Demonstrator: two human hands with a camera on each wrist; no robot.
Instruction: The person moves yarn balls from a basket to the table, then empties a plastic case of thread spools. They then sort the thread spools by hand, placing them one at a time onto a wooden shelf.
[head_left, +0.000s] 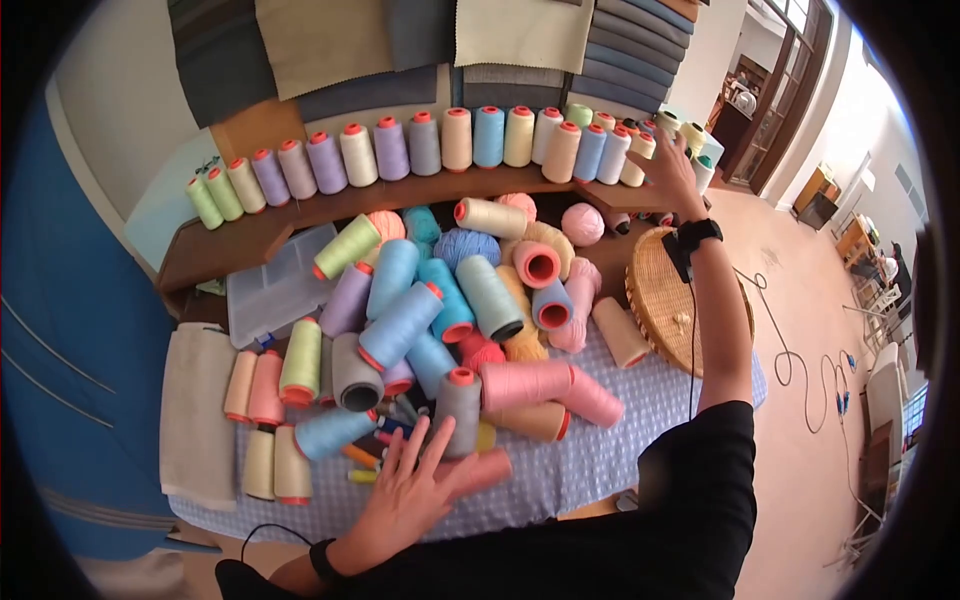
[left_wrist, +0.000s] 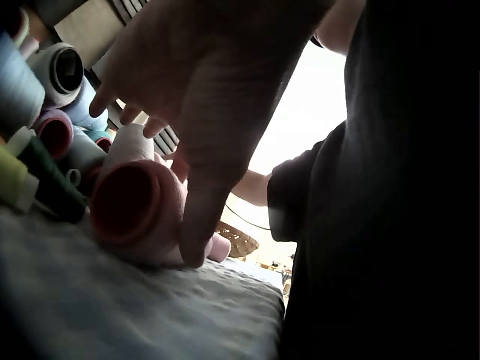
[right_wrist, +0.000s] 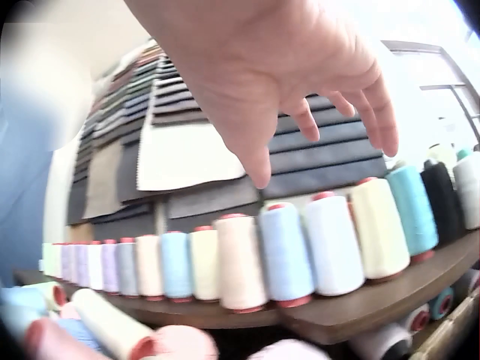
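My left hand (head_left: 405, 495) is spread low over a pink thread cone (head_left: 482, 474) lying on the checked cloth. In the left wrist view the thumb comes down right beside that pink cone (left_wrist: 139, 210), whose hollow red end faces the camera. A grey cone (head_left: 458, 415) stands just past the fingertips. My right hand (head_left: 668, 178) reaches over the right end of the curved shelf, fingers apart and nothing in them. Under it in the right wrist view stand a blue cone (right_wrist: 286, 253), a white cone (right_wrist: 332, 244) and a cream cone (right_wrist: 380, 229).
Many cones and yarn balls, such as a blue one (head_left: 467, 247), are heaped on the checked cloth (head_left: 590, 475). A row of upright cones lines the brown shelf (head_left: 400, 192). A wicker basket (head_left: 640, 290) sits right, a clear plastic box (head_left: 250, 305) and folded towel (head_left: 197, 420) left.
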